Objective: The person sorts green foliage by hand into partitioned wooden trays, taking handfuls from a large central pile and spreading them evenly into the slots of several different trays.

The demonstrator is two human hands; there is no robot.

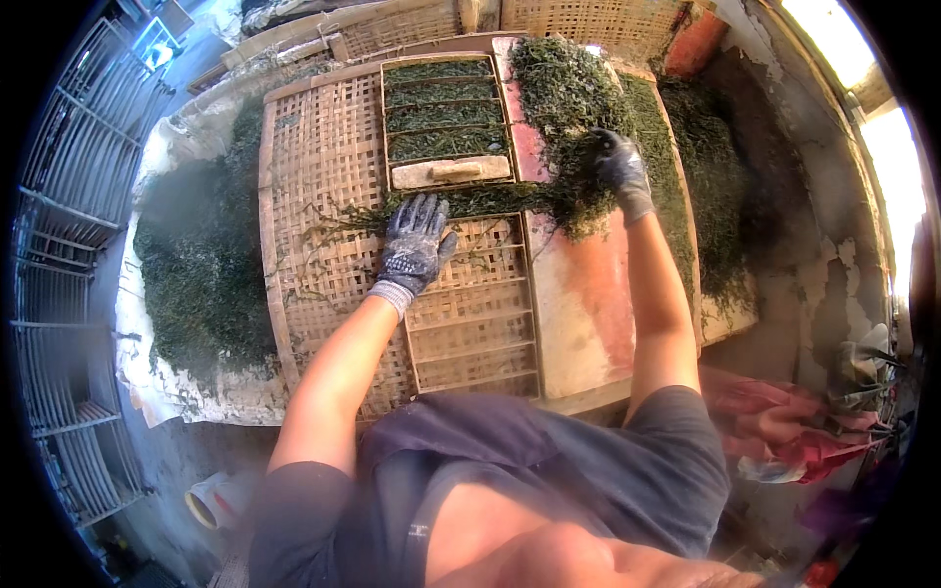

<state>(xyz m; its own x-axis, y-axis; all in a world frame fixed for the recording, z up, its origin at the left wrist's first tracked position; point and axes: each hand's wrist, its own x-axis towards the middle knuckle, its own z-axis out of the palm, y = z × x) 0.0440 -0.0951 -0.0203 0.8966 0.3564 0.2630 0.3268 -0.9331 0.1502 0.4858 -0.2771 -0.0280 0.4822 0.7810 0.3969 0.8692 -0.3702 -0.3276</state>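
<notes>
My left hand (416, 248), in a dark coated glove, lies with fingers apart at the left end of a strip of dark green plant strands (481, 200). Beneath these strands is the upper end of a wooden slatted frame (470, 323), its openings mostly showing woven bamboo. My right hand (621, 165), gloved too, is at the right side of a heap of green strands (570, 95); whether it grips any is unclear. Above the strip, a second slatted frame (385, 117) holds green strands between its bars. A wooden block with a handle (450, 172) sits at that frame's lower end.
A woven bamboo panel (316, 169) lies under the frames, beside a worn red and pale board (581, 309). More green strands (206, 257) lie on a white sheet (136, 345) at left. Metal racks (70, 220) stand far left; a red cloth (794, 422) is at lower right.
</notes>
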